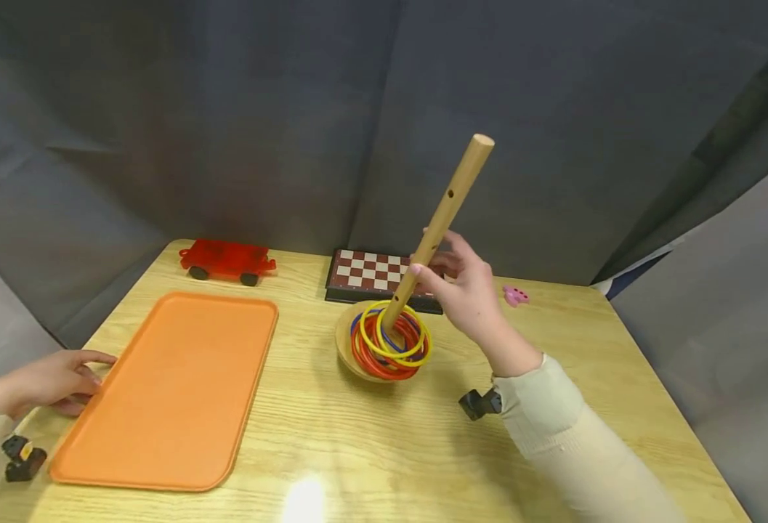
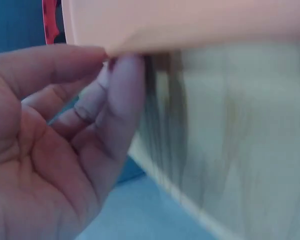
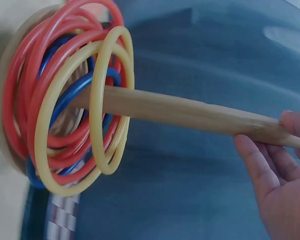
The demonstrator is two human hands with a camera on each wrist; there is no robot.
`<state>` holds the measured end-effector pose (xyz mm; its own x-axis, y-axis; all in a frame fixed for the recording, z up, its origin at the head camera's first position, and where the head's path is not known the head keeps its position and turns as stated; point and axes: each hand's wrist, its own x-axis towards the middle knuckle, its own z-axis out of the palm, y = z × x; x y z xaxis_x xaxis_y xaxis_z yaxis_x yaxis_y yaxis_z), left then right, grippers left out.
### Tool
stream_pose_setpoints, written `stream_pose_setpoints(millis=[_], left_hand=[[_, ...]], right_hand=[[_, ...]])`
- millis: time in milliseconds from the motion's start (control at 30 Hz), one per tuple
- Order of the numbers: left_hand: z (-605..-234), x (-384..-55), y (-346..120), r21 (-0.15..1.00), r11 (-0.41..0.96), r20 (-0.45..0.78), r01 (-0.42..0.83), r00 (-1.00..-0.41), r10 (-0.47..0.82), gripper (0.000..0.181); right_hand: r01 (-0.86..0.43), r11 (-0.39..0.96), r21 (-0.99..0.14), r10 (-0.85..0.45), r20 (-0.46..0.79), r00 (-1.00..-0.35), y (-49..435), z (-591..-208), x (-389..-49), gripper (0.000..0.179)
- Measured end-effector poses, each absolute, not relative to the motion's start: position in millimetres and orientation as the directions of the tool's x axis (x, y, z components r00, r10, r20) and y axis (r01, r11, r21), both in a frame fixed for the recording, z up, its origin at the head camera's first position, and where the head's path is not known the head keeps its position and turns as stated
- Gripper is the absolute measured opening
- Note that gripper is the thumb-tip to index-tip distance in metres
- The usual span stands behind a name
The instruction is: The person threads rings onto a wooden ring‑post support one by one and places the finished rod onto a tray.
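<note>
My right hand grips a wooden ring-toss peg around its middle, and the peg leans to the right. The round wooden base at its foot is tilted too. Red, blue and yellow rings lie in a loose pile around the foot of the peg. Over at the left, my left hand is at the left edge of an orange tray. In the left wrist view the thumb and index finger pinch the tray's rim.
Behind the rings lies a brown-and-white checkered board. A red toy wagon with black wheels stands at the back left, and a small pink object lies at the back right. Grey curtains rise behind the wooden table.
</note>
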<state>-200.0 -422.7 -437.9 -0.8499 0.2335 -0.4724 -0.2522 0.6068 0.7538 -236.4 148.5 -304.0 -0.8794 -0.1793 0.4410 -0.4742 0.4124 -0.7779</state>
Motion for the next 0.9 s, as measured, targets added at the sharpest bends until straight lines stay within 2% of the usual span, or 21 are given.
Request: stream_pose_setpoints(millis=[133,333,600,900], left_hand=[[-438.6,-197.0,-390.1,0.814,0.525,-0.448,-0.248,-0.844,0.295,0.064],[-445.0,-198.5,-316.6,0.873,0.452,-0.367,-0.181,-0.855,0.367,0.063],[-450.4,-197.0,-236.3,0.888,0.44,-0.314,-0.131,-0.873,0.374,0.057],[-449.8,-185.8,-154.9,0.912,0.364,-0.313,-0.187,-0.892,0.326,0.049]], right_hand=[[-0.491,0.477,-0.729,-0.163,0.476,-0.864,158.7,-279.6,-233.9,0.054],[-0.503,0.481,-0.718,-0.142,0.502,-0.853,164.7,-267.5,-232.2,0.055],[-0.467,0.545,-0.697,-0.189,0.44,-0.878,148.8,-282.3,-228.7,0.053],[-0.46,0.55,-0.697,-0.233,0.401,-0.886,135.9,-303.1,-228.2,0.049]])
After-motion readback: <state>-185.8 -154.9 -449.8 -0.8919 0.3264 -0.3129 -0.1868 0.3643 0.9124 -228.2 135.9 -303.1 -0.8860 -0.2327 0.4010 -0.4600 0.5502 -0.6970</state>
